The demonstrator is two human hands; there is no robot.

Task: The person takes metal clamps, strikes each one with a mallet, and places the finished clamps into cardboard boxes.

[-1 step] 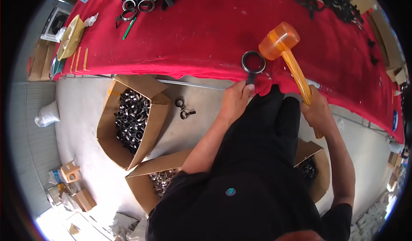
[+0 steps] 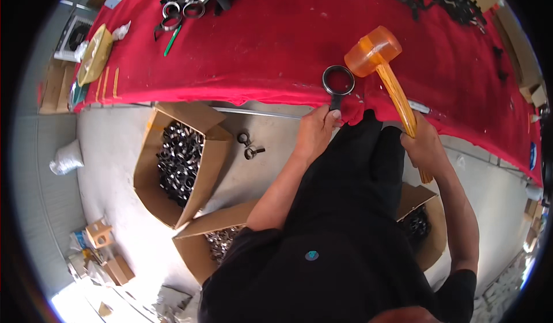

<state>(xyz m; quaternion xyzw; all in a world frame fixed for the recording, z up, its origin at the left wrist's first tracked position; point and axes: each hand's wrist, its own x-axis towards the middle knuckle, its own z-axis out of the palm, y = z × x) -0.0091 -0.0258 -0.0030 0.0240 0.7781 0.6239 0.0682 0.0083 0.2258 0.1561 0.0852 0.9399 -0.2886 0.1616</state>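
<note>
My left hand (image 2: 317, 132) is closed on the short black stem of a metal ring part (image 2: 339, 94), a dark band with a shiny rim. The ring lies at the near edge of the red-covered table (image 2: 271, 46). In my right hand (image 2: 425, 144) is a mallet (image 2: 397, 92), gripped around its wooden handle. Its translucent orange head is over the cloth, just beyond and to the right of the ring. Whether the head touches the ring or the cloth I cannot tell.
Ring parts (image 2: 193, 9) and a green stick (image 2: 172, 41) lie at the table's far left, black parts (image 2: 443, 3) at its far right. A yellow basket (image 2: 97, 52) sits left. Below are open cardboard boxes (image 2: 210, 167) of metal parts and loose rings (image 2: 251, 151) on the floor.
The whole view has shifted slightly. Both hands keep their grips, and the ring part and mallet stay nearly as they were relative to each other.
</note>
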